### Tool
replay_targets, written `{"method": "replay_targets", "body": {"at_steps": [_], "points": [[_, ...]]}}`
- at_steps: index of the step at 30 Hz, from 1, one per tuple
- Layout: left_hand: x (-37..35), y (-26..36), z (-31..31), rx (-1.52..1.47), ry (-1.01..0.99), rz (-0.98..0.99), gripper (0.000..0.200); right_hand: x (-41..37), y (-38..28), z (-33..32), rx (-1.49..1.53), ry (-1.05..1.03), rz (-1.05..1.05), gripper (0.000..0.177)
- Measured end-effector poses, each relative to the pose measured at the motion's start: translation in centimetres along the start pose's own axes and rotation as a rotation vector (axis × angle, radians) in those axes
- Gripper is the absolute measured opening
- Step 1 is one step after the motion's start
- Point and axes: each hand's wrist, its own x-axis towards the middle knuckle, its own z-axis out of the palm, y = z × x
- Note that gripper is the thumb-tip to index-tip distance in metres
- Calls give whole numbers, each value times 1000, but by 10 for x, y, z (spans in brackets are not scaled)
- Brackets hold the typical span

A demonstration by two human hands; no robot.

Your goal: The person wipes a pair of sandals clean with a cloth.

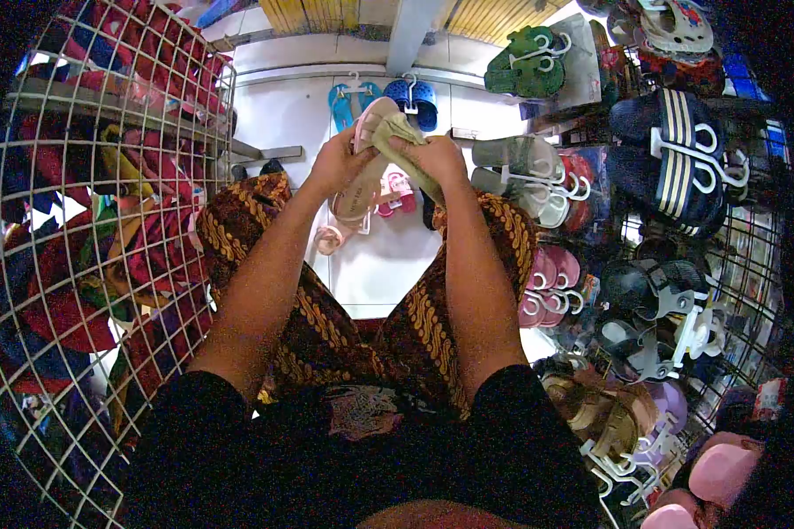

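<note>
My left hand (340,163) is closed around a pale pink sandal (357,197), held up between my knees with its insole facing me. A light strap (329,239) sticks out at the sandal's lower end. In my right hand (439,161) is a bunched olive-beige cloth (397,134), pressed against the upper part of the sandal. Part of the cloth hangs down below my right fingers. Behind the sandal, bright pink footwear (397,196) lies on the white tiled floor (375,286), partly hidden.
Turquoise flip-flops (353,99) and blue clogs (412,106) on hangers lie on the floor ahead. To the right, a wire rack holds green sandals (528,63), striped navy slides (675,163) and black sandals (648,289). A wire grid (106,216) with colourful fabric behind it stands left.
</note>
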Motion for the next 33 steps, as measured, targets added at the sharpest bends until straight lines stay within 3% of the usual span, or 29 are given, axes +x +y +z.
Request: {"method": "replay_targets", "body": {"at_steps": [4,7,11,15,17,22,24,27,28,31,33], "points": [[-1,5,1,12,-29,-76,43,16,17,13,68,55,41,87],[-1,5,3,-100,-36,-83,41,15,13,7,28,-48,80,102],[5,-8,-1,-69,-43,-99,44,12,13,0,51,-43,23,106],[11,-15,-4,-151,62,-139,43,-6,5,-10,-33,169,81,94],[18,-25,-10,-243,212,-140,41,5,27,3,62,284,142,88],[15,-12,-19,-623,350,-260,39,19,13,4,322,116,6,76],[9,-1,-12,-657,315,-193,39,-18,-14,-19,456,13,-149,68],[18,-20,-7,-615,321,-68,40,4,-8,12,388,-9,-207,63],[20,-24,-6,-614,327,-36,40,2,-5,14,208,-16,-301,59],[18,-14,-4,-575,259,80,41,0,-10,26,292,40,-215,56],[13,-5,-1,-565,178,103,41,1,-11,29,343,106,-278,54]]}}
